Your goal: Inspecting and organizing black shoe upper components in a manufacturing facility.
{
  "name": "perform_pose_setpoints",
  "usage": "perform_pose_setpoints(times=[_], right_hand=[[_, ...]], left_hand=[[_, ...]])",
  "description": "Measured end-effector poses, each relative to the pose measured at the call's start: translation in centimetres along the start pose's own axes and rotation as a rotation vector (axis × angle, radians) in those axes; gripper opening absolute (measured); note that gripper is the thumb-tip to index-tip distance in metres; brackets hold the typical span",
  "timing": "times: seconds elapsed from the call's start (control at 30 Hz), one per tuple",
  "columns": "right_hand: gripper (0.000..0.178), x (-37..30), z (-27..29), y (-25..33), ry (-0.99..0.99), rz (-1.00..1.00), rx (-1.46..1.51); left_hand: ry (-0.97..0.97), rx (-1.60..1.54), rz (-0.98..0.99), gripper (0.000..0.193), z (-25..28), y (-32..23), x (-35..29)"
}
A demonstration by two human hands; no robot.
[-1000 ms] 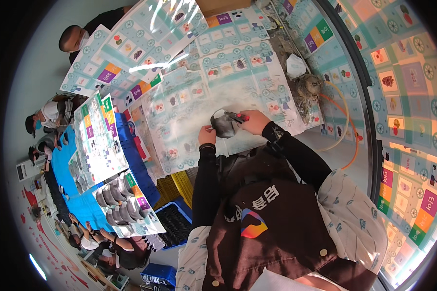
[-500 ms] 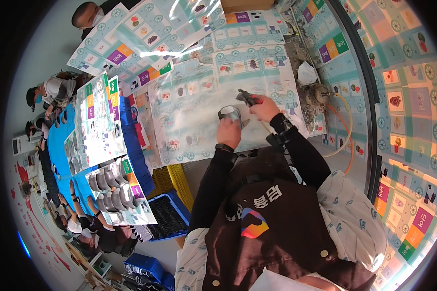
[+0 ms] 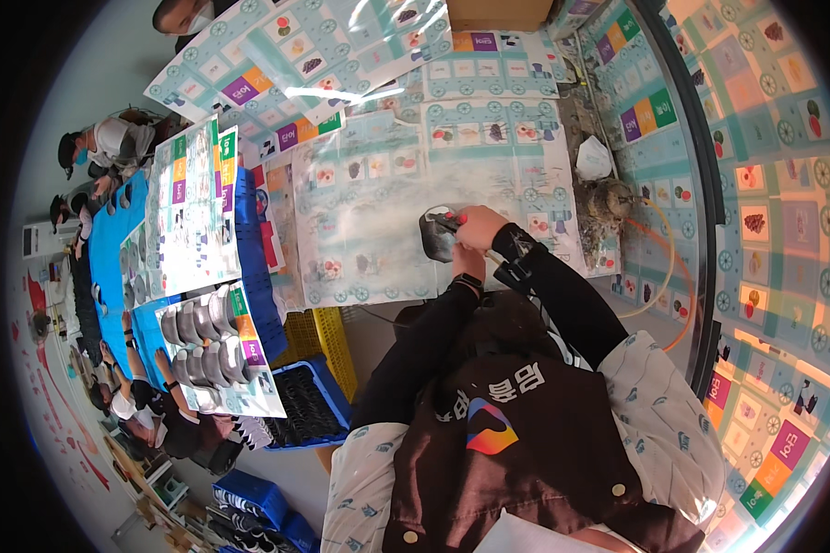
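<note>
Gripping a dark-and-red tool, right hand curled tight, left hand closed on a grey curved piece

Counter: broad, overlaid with pale teal printed sheets, their middle hazed whitish.
Right edge: gritty and grey, a crumpled white piece near a crusted lump.
Blue surface, over left: grey curved pieces spaced along it.

Right hand: tool brought back to grey piece | left hand: moved right, now just beside right hand
</note>
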State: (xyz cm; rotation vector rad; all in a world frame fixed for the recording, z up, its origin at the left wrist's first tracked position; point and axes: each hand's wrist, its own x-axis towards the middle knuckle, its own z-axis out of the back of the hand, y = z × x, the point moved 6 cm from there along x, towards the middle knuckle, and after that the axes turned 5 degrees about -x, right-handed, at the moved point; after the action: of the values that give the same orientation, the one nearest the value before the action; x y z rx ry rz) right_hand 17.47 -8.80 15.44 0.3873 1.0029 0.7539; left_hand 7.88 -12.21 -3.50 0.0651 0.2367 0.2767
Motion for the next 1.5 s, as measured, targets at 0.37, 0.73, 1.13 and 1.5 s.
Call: perform_pose_setpoints(times=[0.37,0.73,1.13,1.5], right_hand=[[0.022,4.1,-1.0,1.0,0.026,0.136,-0.314],[0.027,4.8,-1.0,2.2,0.043,0.106,-0.373],[0.028,4.3,-1.3,4.3,0.299,0.068,-0.47],[0.028,2.1,1.9,-0.8,0.043,0.046,-0.288]], left_hand=[[0.149,0.164,0.227,0.026,0.4,1.3,-0.3],[0.059,0.069,0.282,0.033,0.5,1.3,-0.1],[0.302,-0.575,-0.354,0.02,5.2,0.3,-3.5],[0.001,-1.156,0.526,0.057,3.9,17.3,-7.8]])
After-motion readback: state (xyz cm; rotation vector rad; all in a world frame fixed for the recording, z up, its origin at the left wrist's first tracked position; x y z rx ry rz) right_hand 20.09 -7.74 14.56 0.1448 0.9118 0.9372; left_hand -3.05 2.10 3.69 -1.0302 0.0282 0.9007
